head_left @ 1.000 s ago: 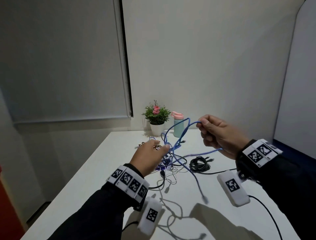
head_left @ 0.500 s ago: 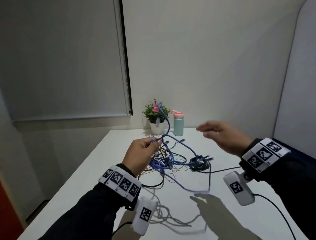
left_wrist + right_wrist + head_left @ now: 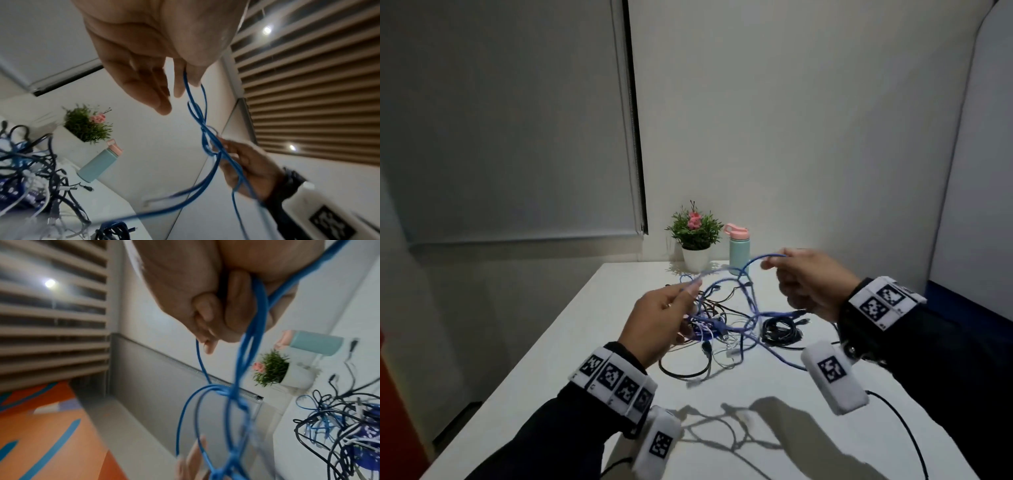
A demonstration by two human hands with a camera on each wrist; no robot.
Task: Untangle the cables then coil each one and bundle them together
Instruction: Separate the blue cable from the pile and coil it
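A blue cable [image 3: 726, 271] arcs in the air between my two hands above the white table [image 3: 571, 342]. My left hand [image 3: 688, 291] pinches one part of it between thumb and fingertips; the left wrist view shows two blue strands [image 3: 197, 116] leaving that pinch. My right hand [image 3: 774, 263] holds the other part, fingers curled round blue loops [image 3: 257, 313]. From both hands the cable drops into a tangle of blue, black and white cables [image 3: 715, 329] on the table. A knot-like crossing [image 3: 232, 392] hangs between the hands.
A coiled black cable [image 3: 780, 330] lies right of the tangle. A potted plant [image 3: 695, 236] and a teal bottle with a pink lid [image 3: 738, 251] stand at the table's far edge by the wall. A partition [image 3: 979, 192] rises on the right.
Half a second ago my right hand was open and free of the cable; now it holds the blue cable again. The loop above my left hand is now stretched rightwards between both hands.
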